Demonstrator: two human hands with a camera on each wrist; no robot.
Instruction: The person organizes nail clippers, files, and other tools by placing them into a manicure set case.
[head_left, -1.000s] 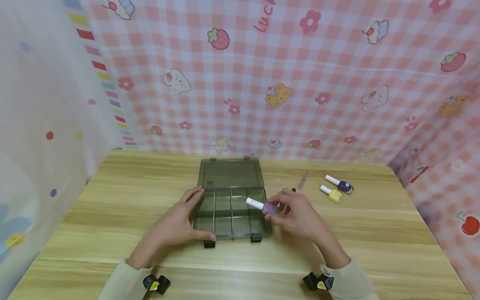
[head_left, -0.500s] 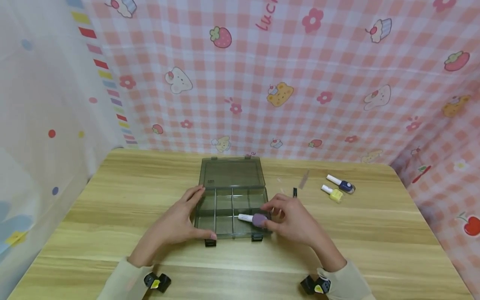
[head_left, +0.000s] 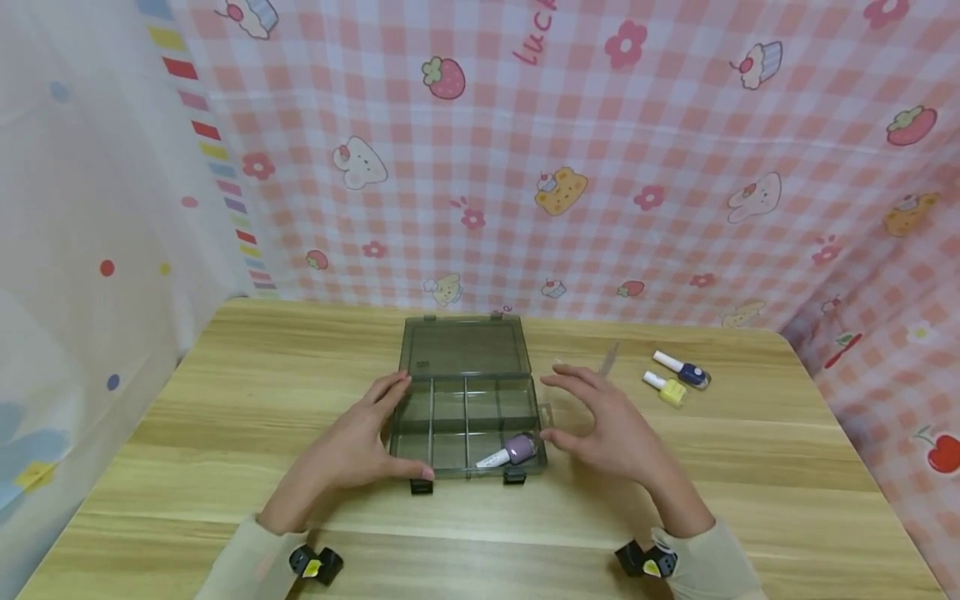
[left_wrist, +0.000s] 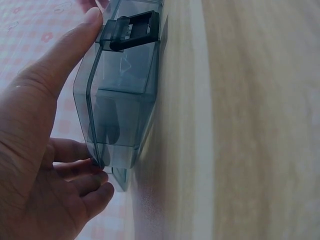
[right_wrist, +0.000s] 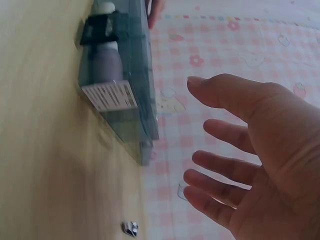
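Bottle (head_left: 514, 452) lies in box (head_left: 447, 452), just left of fingers (head_left: 576, 389) of right hand (head_left: 609, 429), long axis slanted, cap (head_left: 491, 459) pointing away. Right hand nearer, fingers loose, holding nothing; left hand (head_left: 354, 446) grips box.

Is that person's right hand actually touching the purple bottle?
Apart. In the right wrist view, pink checked cloth shows in a clear gap between the right hand and the box holding the purple bottle.

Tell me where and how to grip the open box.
Probably grip the box by its end walls, left hand and right hand each from its own side: the lid is folded back behind and latches jut out in front, leaving the ends plainest.
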